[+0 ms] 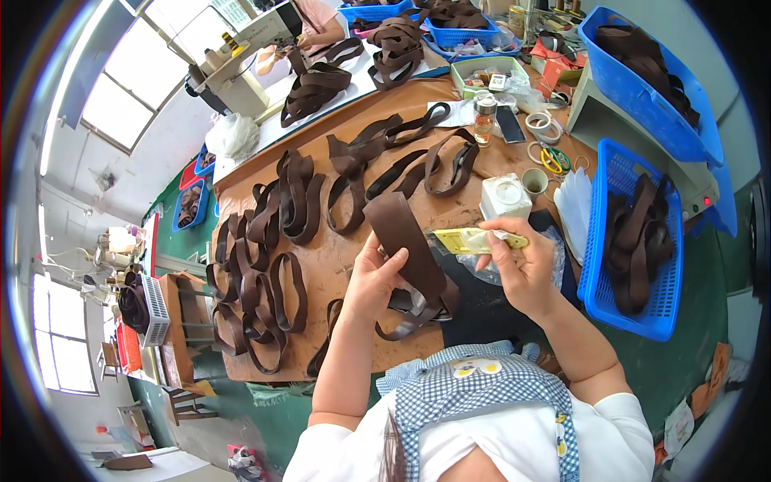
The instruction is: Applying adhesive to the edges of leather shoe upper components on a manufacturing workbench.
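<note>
Closest: wearer's blue-and-white checked apron (474, 381), at the near edge of the tan work surface (454, 210). Left hand (376, 277) is closed on a wide dark brown flat strap (401, 229), thumb on its face; strap is held up above the surface, its lower part looping down. Right hand (518, 273) pinches a yellow flat-handled tool (478, 241), far end aimed left, just beside the strap; can't tell if they touch. Blue perforated plastic basket (591, 241) of brown straps off to the right. Past the right hand: white square container (506, 198). More dark brown strap loops (301, 201) spread across the surface, left and beyond. Farther: scissors with yellow-green handles (554, 159), glass jar (484, 120), dark phone (509, 124). Farthest: coiled brown strap piles (316, 90), person in pink top (321, 24).
</note>
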`<state>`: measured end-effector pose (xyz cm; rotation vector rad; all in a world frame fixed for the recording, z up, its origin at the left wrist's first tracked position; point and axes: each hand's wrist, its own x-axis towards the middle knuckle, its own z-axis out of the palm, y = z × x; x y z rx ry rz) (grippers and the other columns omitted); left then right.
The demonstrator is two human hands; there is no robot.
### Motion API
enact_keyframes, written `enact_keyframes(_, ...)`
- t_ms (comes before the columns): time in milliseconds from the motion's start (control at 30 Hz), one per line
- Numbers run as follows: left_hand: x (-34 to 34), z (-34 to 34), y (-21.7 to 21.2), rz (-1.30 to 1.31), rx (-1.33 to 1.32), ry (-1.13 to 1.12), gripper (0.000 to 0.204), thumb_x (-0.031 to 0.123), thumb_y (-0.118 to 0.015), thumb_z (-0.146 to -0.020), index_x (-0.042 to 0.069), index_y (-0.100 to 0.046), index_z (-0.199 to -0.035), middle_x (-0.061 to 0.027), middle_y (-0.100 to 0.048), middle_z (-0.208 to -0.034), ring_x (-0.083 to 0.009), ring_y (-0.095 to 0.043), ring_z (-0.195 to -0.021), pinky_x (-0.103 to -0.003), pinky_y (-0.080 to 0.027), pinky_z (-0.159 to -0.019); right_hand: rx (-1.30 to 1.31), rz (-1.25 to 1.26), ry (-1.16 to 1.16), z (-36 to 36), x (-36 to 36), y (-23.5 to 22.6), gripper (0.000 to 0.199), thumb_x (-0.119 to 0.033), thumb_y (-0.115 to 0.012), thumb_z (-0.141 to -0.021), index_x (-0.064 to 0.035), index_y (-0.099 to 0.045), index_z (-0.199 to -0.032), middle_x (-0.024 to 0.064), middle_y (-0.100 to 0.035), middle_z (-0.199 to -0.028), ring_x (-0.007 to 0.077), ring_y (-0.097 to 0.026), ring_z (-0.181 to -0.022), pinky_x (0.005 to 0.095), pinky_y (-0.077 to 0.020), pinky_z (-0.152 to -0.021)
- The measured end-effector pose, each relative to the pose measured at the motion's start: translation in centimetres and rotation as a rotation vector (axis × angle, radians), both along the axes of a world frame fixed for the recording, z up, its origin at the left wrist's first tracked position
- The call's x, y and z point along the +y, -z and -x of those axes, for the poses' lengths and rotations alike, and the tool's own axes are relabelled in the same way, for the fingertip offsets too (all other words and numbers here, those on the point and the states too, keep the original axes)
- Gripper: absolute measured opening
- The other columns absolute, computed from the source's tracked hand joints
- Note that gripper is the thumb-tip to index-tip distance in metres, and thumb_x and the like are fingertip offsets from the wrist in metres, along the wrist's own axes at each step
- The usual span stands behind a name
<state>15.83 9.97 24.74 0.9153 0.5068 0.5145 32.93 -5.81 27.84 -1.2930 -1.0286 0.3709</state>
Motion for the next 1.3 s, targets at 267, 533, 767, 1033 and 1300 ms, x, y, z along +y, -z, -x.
enact_keyframes(267, 0.9, 0.7, -0.7, 0.038, -0.028, 0.015, 0.041, 0.006, -0.055, -0.097, 0.004, -0.042, -0.136, -0.0097, -0.062, -0.118, -0.0217, -0.067, -0.101, -0.036, -0.061, -0.077, -0.236, 0.026, -0.088, 0.2, 1.7, -0.6, 0.014, -0.001, -0.055, -0.094, 0.0013, -0.062, -0.105, 0.0098, -0.065, -0.083, 0.0134, -0.066, -0.064, 0.0249, -0.0510, -0.057)
enact_keyframes(533, 0.9, 3.0, -0.6, 0.101, 0.024, -0.140, 0.042, 0.007, -0.057, -0.096, 0.004, -0.043, -0.136, -0.0085, -0.062, -0.116, -0.0184, -0.067, -0.097, -0.032, -0.059, -0.075, -0.498, 0.004, -0.273, 0.1, 0.9, -1.0, 0.020, 0.006, -0.057, -0.086, 0.0005, -0.063, -0.105, 0.0136, -0.065, -0.084, 0.0194, -0.066, -0.062, 0.0273, -0.0512, -0.057)
enact_keyframes(767, 0.8, 8.0, 3.2, 0.184, -0.084, -0.394, 0.031, 0.013, -0.057, -0.097, 0.010, -0.052, -0.127, 0.0007, -0.063, -0.112, -0.0115, -0.063, -0.095, -0.029, -0.054, -0.074, 0.007, 0.176, -0.063, -1.0, 0.3, 2.5, 0.014, -0.006, -0.053, -0.097, 0.0015, -0.062, -0.105, 0.0066, -0.063, -0.083, 0.0119, -0.062, -0.065, 0.0231, -0.0488, -0.059)
enact_keyframes(1033, 0.7, 20.7, 5.6, 0.074, -0.220, -0.975, 0.026, 0.000, -0.058, -0.091, 0.009, -0.056, -0.116, -0.0061, -0.064, -0.113, -0.0203, -0.063, -0.102, -0.040, -0.052, -0.087, 0.102, 0.306, -0.195, 1.6, 3.1, 6.3, 0.015, -0.006, -0.053, -0.098, 0.0028, -0.060, -0.107, 0.0062, -0.062, -0.082, 0.0116, -0.060, -0.063, 0.0224, -0.0483, -0.059)
enact_keyframes(1300, 10.1, 33.8, 12.4, -0.079, -0.529, -1.446, 0.032, -0.007, -0.055, -0.090, 0.007, -0.057, -0.120, -0.0084, -0.064, -0.110, -0.0230, -0.063, -0.101, -0.042, -0.053, -0.092, 0.081, 0.319, -0.216, 3.6, 4.8, 5.2, 0.015, -0.005, -0.051, -0.098, 0.0031, -0.060, -0.107, 0.0056, -0.062, -0.081, 0.0108, -0.060, -0.062, 0.0220, -0.0477, -0.058)
